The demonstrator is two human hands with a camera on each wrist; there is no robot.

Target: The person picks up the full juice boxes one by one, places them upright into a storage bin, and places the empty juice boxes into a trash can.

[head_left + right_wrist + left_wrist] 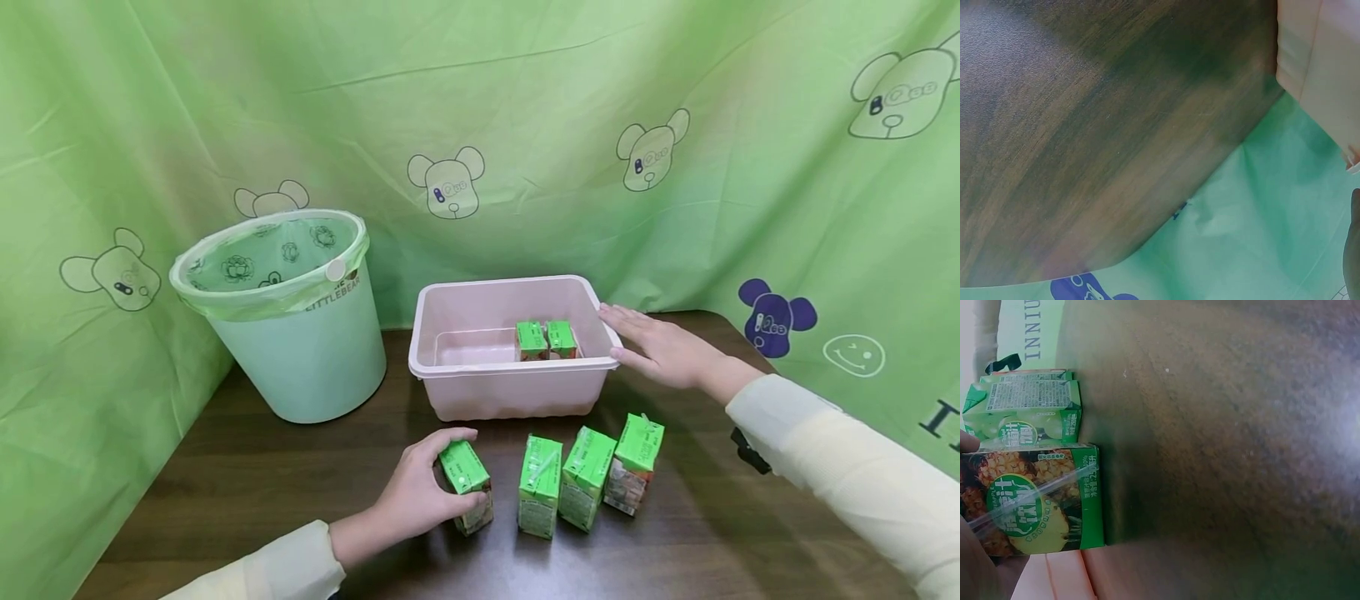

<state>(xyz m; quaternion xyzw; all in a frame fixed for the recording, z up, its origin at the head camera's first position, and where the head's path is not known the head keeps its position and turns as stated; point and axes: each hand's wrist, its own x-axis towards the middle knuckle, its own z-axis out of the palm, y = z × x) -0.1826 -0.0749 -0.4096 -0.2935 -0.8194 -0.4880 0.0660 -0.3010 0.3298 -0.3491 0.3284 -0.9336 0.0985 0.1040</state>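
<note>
My left hand point(420, 487) grips a juice carton point(465, 475) between thumb and fingers, left of the other cartons. The left wrist view shows pineapples and a clear straw on this juice carton point(1029, 500); whether its base touches the table cannot be told. Three more green-topped cartons stand to its right: one point(538, 487), a second point(587, 479) and a tilted third point(633, 462). Behind them is a pink plastic bin point(517, 392), with two cartons point(532, 342) inside at its right end. With fingers straight, my right hand point(663, 350) touches the bin's right rim.
A pale green trash can point(315, 358) with a patterned liner stands left of the bin. Green printed cloth point(540, 208) hangs behind and around the dark wooden table point(300, 483). In the right wrist view the table's edge point(1210, 169) meets the cloth.
</note>
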